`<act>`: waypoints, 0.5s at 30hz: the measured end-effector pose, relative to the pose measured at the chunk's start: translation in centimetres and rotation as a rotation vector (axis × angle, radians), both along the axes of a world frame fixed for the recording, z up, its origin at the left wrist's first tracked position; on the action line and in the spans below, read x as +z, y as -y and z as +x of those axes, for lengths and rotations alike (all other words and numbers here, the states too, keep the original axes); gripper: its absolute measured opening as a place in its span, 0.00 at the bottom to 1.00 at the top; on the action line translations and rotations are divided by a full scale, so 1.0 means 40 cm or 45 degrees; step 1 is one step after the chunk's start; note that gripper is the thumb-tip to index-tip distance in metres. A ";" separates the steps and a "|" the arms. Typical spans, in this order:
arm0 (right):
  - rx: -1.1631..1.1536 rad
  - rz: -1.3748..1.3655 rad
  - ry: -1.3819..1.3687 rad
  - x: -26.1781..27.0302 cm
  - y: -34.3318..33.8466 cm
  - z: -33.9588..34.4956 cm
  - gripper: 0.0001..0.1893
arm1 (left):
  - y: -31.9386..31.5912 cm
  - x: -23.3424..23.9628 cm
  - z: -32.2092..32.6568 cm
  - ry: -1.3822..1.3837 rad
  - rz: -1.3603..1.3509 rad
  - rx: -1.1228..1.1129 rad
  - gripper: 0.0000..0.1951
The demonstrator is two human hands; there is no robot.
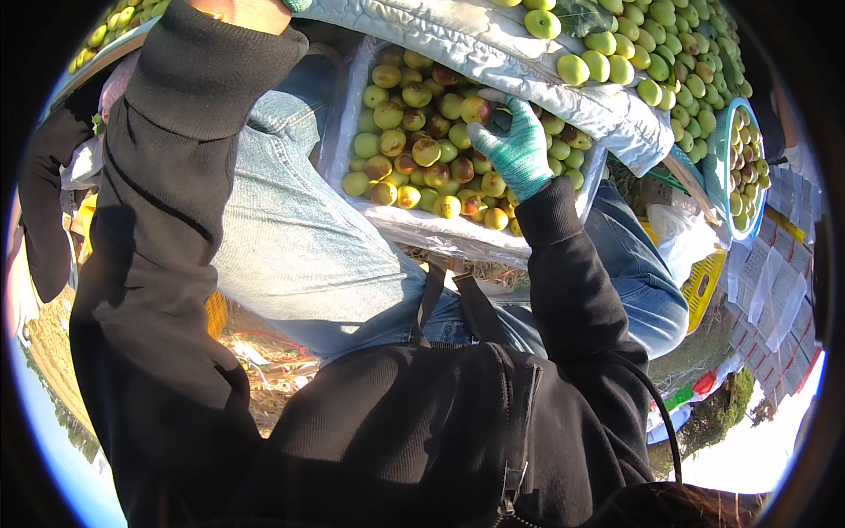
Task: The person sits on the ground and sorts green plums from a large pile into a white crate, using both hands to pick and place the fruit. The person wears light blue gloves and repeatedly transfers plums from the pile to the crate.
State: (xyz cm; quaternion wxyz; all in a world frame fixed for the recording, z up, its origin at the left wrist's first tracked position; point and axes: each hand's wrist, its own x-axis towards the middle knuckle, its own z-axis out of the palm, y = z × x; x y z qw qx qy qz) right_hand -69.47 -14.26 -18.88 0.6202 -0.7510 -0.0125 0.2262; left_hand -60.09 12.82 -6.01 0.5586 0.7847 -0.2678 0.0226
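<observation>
At the top edge, my left hand (298,4) is mostly cut off. Only its bare wrist and a bit of green glove show beside the padded cloth (462,46), so what it holds is hidden. My right hand (518,152), in a green knit glove, is over a plastic-lined crate (449,241) of green and red-brown jujubes (426,152). Its thumb and forefinger are on either side of one reddish-green jujube (475,110). The crate is in front of my lap, between my jeans-clad legs.
Beyond the cloth, a large heap of green jujubes (660,49) covers the upper right. A light-blue basket (719,165) of jujubes, a white plastic bag (683,237) and a yellow crate (703,290) are at the right. Another person's dark sleeve (46,204) shows far left.
</observation>
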 end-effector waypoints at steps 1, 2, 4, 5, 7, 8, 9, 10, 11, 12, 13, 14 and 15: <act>0.053 -0.004 0.036 0.000 -0.026 0.003 0.21 | -0.017 0.011 0.001 0.078 0.314 0.090 0.20; 0.158 -0.108 0.140 0.001 -0.046 0.005 0.23 | -0.028 0.014 -0.003 0.151 0.629 0.177 0.21; 0.274 -0.197 0.306 0.000 -0.082 0.010 0.23 | -0.041 0.009 -0.008 -0.610 -0.902 0.015 0.20; 0.266 -0.204 0.289 0.000 -0.094 0.010 0.23 | -0.045 0.004 -0.011 -0.956 -1.683 -0.083 0.20; 0.257 -0.229 0.237 -0.003 -0.110 0.004 0.23 | -0.052 -0.006 -0.020 -0.936 -1.708 -0.274 0.21; 0.257 -0.189 0.295 -0.004 -0.108 -0.004 0.23 | -0.053 -0.010 -0.026 -0.927 -1.718 -0.370 0.21; 0.296 -0.175 0.327 -0.002 -0.103 -0.015 0.25 | -0.055 -0.010 -0.033 -0.854 -1.577 -0.319 0.21; 0.286 -0.136 0.235 0.002 -0.087 -0.030 0.26 | -0.053 -0.011 -0.042 -0.784 -1.436 -0.270 0.21; 0.303 -0.027 0.233 0.008 -0.067 -0.045 0.27 | -0.053 -0.008 -0.049 -0.717 -1.295 -0.227 0.21; 0.216 0.024 0.178 0.012 -0.043 -0.056 0.28 | -0.046 -0.008 -0.057 -0.717 -1.285 -0.032 0.22; 0.112 0.087 0.024 0.027 0.001 -0.068 0.27 | -0.032 -0.012 -0.070 -0.715 -1.271 0.160 0.22; -0.011 0.112 0.026 0.041 0.048 -0.076 0.25 | -0.030 -0.004 -0.071 -0.748 -1.301 0.170 0.22; -0.142 0.019 0.029 0.054 0.108 -0.070 0.25 | -0.020 -0.006 -0.075 -0.782 -1.332 0.182 0.22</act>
